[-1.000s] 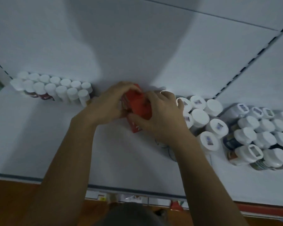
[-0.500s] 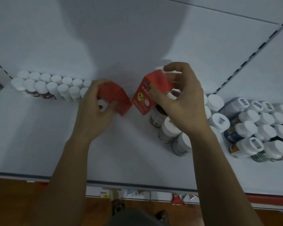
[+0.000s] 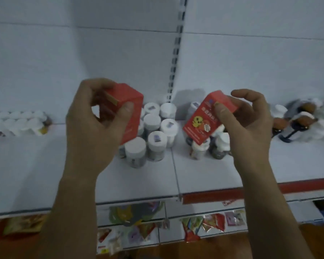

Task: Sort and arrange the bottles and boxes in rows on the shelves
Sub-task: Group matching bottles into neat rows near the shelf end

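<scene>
Grip, left hand point(image 3: 90, 131): holds the left red box point(image 3: 126, 111), thumb pressed on its near face, fingers curled round the top and far side.
Grip, right hand point(image 3: 251, 128): pinches the right red box point(image 3: 202, 122), thumb on the upper printed face, fingers behind; the forefinger arches above the box top.
Appearance, left red box: plain red faces, with a thin gold band near the top edge.
Appearance, right red box: red, with a yellow cartoon figure and white print on the face turned to the camera.
Axis, left red box: long axis near upright, top tipped slightly left.
Axis, right red box: long axis tilted, top leaning right, bottom corner down and left.
Position: both boxes are off the surface, held apart in front of the bottles, over the shelf point(image 3: 36, 165).
Centre bottles point(image 3: 158, 128): white-capped and upright, grouped tightly between and behind the two boxes, some caps carrying a small label.
Left row of bottles point(image 3: 17, 122): white caps packed against the back panel; blurred.
Right bottles point(image 3: 303, 120): disordered heap; blur hides detail.
Slotted upright point(image 3: 176, 58): runs down the back panel to the shelf, behind the centre bottles.
Front edge: red strip point(image 3: 288, 187) on the right section.
Lower shelf: coloured packets point(image 3: 211, 221); contents unclear.
</scene>
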Motion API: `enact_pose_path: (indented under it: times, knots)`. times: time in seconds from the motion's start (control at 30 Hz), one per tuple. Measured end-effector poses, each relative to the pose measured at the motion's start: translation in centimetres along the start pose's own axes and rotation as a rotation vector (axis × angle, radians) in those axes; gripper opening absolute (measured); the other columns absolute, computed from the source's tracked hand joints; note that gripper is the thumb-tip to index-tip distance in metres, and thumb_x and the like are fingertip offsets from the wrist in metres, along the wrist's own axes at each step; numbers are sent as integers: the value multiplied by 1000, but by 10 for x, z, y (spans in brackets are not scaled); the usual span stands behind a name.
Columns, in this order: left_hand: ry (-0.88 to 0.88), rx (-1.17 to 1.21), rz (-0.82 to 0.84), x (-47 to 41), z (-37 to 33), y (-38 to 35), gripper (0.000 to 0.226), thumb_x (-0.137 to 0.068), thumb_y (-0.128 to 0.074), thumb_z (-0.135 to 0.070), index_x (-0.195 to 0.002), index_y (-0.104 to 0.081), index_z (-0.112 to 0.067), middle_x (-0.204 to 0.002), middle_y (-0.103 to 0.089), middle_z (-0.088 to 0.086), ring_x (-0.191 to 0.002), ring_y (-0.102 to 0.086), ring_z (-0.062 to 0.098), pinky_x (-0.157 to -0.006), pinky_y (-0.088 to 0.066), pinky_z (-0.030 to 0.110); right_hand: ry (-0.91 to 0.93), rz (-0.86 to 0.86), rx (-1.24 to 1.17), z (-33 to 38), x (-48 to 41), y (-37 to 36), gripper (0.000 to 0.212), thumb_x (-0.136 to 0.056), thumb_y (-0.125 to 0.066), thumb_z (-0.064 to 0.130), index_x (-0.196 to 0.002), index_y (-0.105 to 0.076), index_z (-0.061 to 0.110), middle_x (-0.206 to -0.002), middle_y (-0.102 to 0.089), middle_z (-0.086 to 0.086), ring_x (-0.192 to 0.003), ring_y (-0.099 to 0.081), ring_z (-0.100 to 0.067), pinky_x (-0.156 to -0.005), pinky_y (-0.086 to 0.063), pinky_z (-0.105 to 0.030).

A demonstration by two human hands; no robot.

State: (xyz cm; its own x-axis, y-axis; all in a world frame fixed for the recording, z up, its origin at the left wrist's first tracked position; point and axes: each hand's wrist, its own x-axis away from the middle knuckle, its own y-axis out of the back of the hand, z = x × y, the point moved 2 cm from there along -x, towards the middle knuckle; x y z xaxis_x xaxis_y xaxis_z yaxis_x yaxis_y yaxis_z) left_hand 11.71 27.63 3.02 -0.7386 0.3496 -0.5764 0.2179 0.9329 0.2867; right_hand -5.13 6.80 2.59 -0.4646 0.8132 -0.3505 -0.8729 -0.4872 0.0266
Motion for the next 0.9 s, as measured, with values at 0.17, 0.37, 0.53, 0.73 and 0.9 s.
enact_pose_path:
  times: [0.17, 0.37, 0.53, 0.73, 0.9]
  knots:
    - [-33, 56, 338, 47, -66, -124, 42, -83, -75, -39, -119, -55, -36, -112, -62, -27, -104, -60, -4, -76, -47, 16, 35, -45, 209, -6, 9, 150, 35, -88, -78, 18, -115, -57, 21, -109, -70, -2, -94, -67, -11, -71, -53, -23]
    - [-120, 56, 644, 109, -144, -272, 48, -82, -81, -30, -121, -55, -38, -115, -64, -14, -100, -60, 3, -81, -51, 23, -29, -80, 578, -13, 44, 319, 45, -86, -77, 37, -122, -50, 36, -116, -59, 24, -105, -61, -3, -79, -59, -30]
    - [-227, 111, 842, 147, -214, -377, 44, -85, -78, -33, -122, -54, -40, -118, -62, -18, -106, -56, -4, -82, -43, 13, -105, -311, 571, -15, 67, 430, 52, -85, -77, 36, -128, -49, 31, -123, -63, 12, -110, -61, -1, -80, -56, -16]
    - [-332, 147, 1017, 191, -278, -503, 45, -85, -78, -32, -124, -55, -37, -121, -61, -19, -106, -55, -3, -79, -38, 8, -191, -529, 576, -36, 77, 539, 52, -85, -80, 35, -128, -51, 34, -123, -63, 10, -108, -61, -2, -78, -55, -19]
    - [-361, 236, 1108, 221, -326, -619, 47, -84, -81, -27, -123, -56, -36, -119, -64, -16, -103, -59, -3, -79, -41, 5, -231, -613, 647, -62, 50, 638, 54, -83, -81, 36, -128, -50, 32, -123, -63, 11, -110, -60, -6, -83, -56, -24]
